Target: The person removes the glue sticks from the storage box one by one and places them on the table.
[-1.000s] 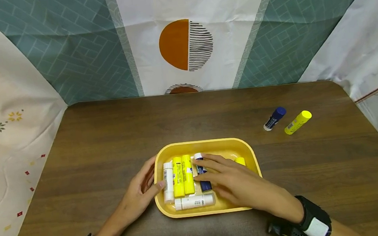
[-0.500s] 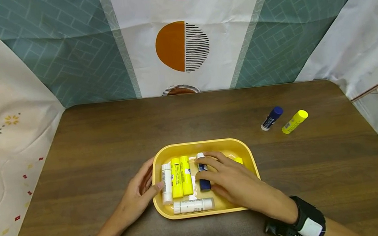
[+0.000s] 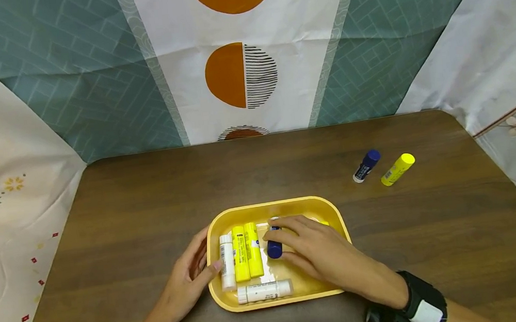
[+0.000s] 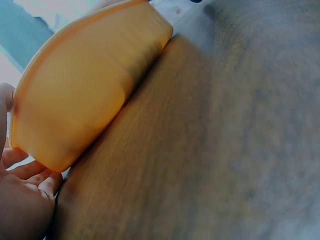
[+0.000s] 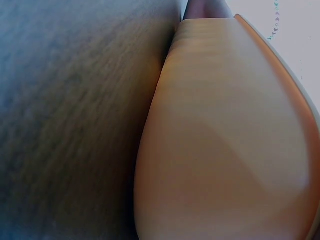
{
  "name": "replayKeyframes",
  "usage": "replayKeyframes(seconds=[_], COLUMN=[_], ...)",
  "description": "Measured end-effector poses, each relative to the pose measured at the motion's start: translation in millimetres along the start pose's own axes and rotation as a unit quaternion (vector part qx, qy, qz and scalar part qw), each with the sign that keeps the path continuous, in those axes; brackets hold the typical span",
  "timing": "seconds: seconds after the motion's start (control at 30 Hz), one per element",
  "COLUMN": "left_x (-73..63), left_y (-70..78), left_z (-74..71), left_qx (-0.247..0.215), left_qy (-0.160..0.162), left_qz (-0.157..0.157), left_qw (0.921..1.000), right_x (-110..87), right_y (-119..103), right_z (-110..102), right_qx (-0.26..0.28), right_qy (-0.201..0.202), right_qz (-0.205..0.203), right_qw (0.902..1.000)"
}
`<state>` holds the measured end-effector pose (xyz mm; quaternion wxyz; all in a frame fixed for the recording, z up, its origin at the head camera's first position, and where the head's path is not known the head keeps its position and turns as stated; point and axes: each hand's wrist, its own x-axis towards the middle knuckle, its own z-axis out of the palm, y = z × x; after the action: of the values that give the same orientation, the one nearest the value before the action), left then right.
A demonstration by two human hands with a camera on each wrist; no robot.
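Observation:
In the head view, a yellow tray (image 3: 304, 283) sits on the wooden table. My left hand (image 3: 190, 276) grips its left side, thumb over the rim and fingers outside against the wall. My right hand (image 3: 327, 250) reaches over the right half and pinches a dark blue glue stick (image 3: 274, 249), whose blue end is tilted up. To its left, a white glue stick (image 3: 227, 262) and two yellow glue sticks (image 3: 240, 253) lie side by side. Another white glue stick (image 3: 265, 291) lies crosswise along the front. A bit of yellow (image 3: 324, 223) shows behind my right hand, mostly hidden.
Beyond the tray to the right, a blue glue stick (image 3: 367, 165) and a yellow glue stick (image 3: 398, 169) are on the table (image 3: 158, 191). A patterned cloth (image 3: 131, 106) hangs along the far edge. Both wrist views show mainly the tray's outer wall (image 4: 75, 90).
The blue glue stick under my right hand lay flat in the tray; its near end is now lifted, with my fingers round it. My left hand keeps its hold on the tray.

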<state>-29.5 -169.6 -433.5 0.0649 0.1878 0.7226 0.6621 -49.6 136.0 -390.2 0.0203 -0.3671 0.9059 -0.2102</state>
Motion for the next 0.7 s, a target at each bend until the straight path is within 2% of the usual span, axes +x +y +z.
replayKeyframes(seconds=[0.13,0.37,0.7], left_x=[-1.0,-1.0,-3.4], left_y=[-1.9,-5.4,-2.5], left_z=[1.9,4.7,1.1], left_qx=[-0.005,-0.009,0.009], left_qy=[0.003,-0.005,0.005], left_qz=[0.002,0.000,-0.011], left_qw=[1.0000,0.9999,0.9999], right_x=[-1.3,-5.8,-2.3], right_y=[0.8,1.3,2.2], right_z=[-0.8,0.0,-0.9], right_qx=[0.026,0.064,0.150], right_qy=[0.005,0.000,0.042], right_qz=[0.009,0.061,0.076], right_qw=[0.9996,0.9961,0.9848])
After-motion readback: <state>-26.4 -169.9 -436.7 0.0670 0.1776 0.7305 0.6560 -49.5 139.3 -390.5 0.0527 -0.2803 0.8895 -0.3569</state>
